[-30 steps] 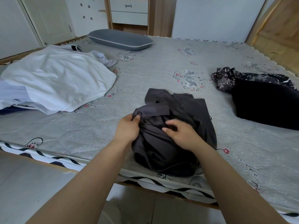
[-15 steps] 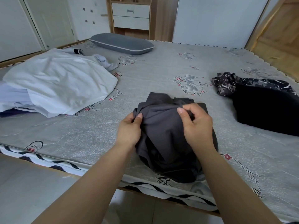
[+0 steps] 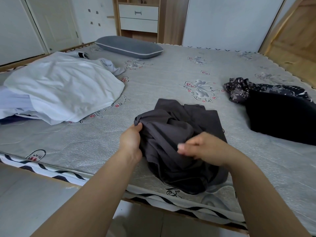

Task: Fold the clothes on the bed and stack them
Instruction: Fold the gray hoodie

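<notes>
A crumpled dark grey garment (image 3: 179, 134) lies near the front edge of the bed (image 3: 171, 79). My left hand (image 3: 130, 142) grips a bunched fold at the garment's left edge. Over the garment's middle my right hand (image 3: 203, 148) is blurred, its fingers pointing left; whether it holds cloth I cannot tell. A pile of white clothes (image 3: 63, 88) lies at the left of the bed. At the right sits a black garment (image 3: 282, 120) with a dark patterned one (image 3: 239, 89) beside and behind it.
A grey pillow (image 3: 128, 47) lies at the head of the bed. White drawers (image 3: 138, 17) stand behind it, with a wooden door (image 3: 294, 36) at the far right. The floor (image 3: 25, 194) runs along the bed's front edge.
My right hand lifted cloth at the garment's top, then dropped down and toward me over its middle. My left hand kept its grip on the left edge.
</notes>
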